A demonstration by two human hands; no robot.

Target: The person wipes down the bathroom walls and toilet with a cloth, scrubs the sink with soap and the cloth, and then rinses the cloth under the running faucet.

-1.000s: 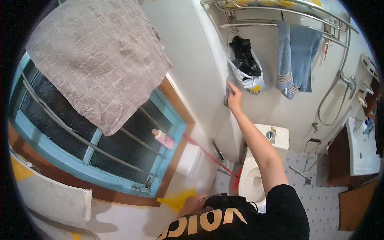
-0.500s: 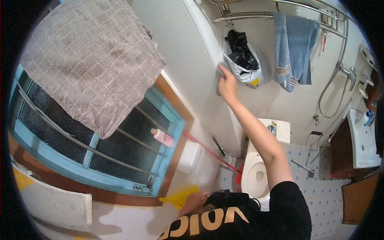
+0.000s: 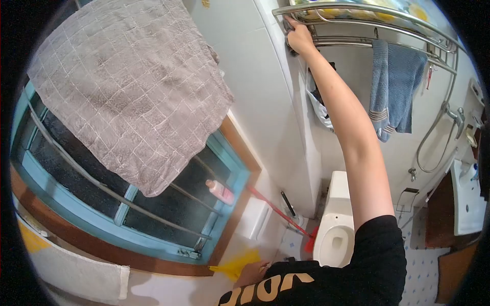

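Crumpled dark grey cloth [image 3: 291,49] under the right hand [image 3: 300,39], against the pale, smooth wall [image 3: 255,76]. Right hand holds it; finger pointing up, the other fingers mostly hidden behind the back of the hand, so grip strength can't be told. Likely slip: cloth bunches or slides out if the palm isn't squarely over it.

Just right of the hand: silver tubular metal rack [image 3: 347,44]. Knuckles or cloth could catch on its near end if the hand shifts sideways.

Below the hand, partly behind the forearm: white plastic bag with black stuff inside [image 3: 320,116]. A low elbow could knock it. Further right: blue woven towel with striped ends [image 3: 398,86]; an arm swing might drag it.

Well below the hand: cream ceramic toilet [image 3: 341,186], bowl open. A dropped cloth could fall in.

Left hand [image 3: 251,274], low and far from the right, is at a thin bright yellow sheet [image 3: 239,264]; fingers hidden, can't tell if gripped. If loose, it could slip down.
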